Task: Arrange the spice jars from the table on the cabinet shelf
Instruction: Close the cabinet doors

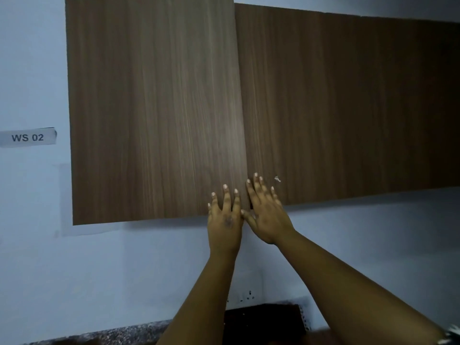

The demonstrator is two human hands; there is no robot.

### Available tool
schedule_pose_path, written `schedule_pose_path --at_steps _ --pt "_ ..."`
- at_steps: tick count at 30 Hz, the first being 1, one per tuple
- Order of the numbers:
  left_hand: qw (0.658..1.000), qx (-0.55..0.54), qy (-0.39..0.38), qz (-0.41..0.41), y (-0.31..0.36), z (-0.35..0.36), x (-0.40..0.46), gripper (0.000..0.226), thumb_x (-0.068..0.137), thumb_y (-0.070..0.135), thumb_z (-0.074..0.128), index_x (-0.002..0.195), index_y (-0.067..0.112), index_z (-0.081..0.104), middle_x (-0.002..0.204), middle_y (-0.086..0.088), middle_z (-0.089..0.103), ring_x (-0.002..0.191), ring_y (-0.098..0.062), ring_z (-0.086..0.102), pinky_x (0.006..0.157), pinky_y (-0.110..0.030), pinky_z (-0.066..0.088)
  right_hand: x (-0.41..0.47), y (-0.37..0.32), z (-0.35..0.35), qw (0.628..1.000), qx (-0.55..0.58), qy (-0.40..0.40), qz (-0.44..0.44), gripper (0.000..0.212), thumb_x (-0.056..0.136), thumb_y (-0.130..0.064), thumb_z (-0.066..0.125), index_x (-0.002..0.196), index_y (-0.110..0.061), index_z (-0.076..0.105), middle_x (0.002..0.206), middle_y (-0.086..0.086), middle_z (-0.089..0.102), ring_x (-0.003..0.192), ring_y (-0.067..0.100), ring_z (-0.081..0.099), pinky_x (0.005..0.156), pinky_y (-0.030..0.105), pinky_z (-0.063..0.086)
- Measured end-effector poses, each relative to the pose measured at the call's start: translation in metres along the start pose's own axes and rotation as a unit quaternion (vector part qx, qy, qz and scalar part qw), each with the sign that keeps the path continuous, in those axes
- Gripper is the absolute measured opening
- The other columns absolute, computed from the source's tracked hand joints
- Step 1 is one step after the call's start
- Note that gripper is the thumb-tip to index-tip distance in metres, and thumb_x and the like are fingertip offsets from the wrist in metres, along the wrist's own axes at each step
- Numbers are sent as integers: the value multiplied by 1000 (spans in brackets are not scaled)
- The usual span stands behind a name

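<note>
A brown wood-grain wall cabinet fills the upper view, with a left door (154, 108) and a right door (348, 108). The left door looks nearer to me than the right one, so it may be slightly ajar. My left hand (225, 217) lies flat, fingers spread, on the left door's lower right corner. My right hand (266, 215) lies flat beside it on the right door's lower left corner. Both hands hold nothing. The shelf inside is hidden behind the doors. No spice jars are in view.
A pale blue wall surrounds the cabinet, with a paper label (27, 137) reading "WS 02" at the left. A wall socket (247, 295) sits below. A dark object (263, 319) and a speckled stone counter edge (112, 334) lie at the bottom.
</note>
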State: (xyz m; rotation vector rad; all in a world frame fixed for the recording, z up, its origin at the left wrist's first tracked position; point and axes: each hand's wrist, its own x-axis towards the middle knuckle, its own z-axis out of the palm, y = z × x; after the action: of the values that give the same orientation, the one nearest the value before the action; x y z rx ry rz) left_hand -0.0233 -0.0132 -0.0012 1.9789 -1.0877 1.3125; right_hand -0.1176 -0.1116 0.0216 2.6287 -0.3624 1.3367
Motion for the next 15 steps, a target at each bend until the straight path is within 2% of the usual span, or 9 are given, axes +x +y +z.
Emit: schedule_pose_path --at_steps 2,5,9,15 --pt "1000 12 15 18 -10 17 7 57 93 38 56 142 10 48 151 -14 40 130 -42 48 98 -55 49 7 21 17 999 -11 26 19 74 97 -56 18 155 -17 -8 160 1 -21 148 14 -22 120 38 -11" --pt "997 38 46 49 -21 37 17 60 94 44 36 140 9 51 149 -12 44 124 -39 54 100 -55 44 22 49 37 994 -31 73 74 69 99 -53 17 155 -20 -5 161 4 -17 149 19 -18 121 46 -3" --pt "991 70 84 71 -27 62 25 59 96 43 35 142 8 47 150 -10 43 125 -39 54 101 -58 42 40 64 53 990 -39 104 82 65 101 -52 23 156 -29 -3 162 6 -16 150 23 -15 119 46 -4" --pt "985 85 126 85 -36 79 32 58 97 44 35 140 8 50 148 -8 47 122 -38 57 99 -57 44 55 58 76 979 -26 165 113 58 101 -44 21 156 -27 11 164 9 0 150 24 -4 119 52 5"
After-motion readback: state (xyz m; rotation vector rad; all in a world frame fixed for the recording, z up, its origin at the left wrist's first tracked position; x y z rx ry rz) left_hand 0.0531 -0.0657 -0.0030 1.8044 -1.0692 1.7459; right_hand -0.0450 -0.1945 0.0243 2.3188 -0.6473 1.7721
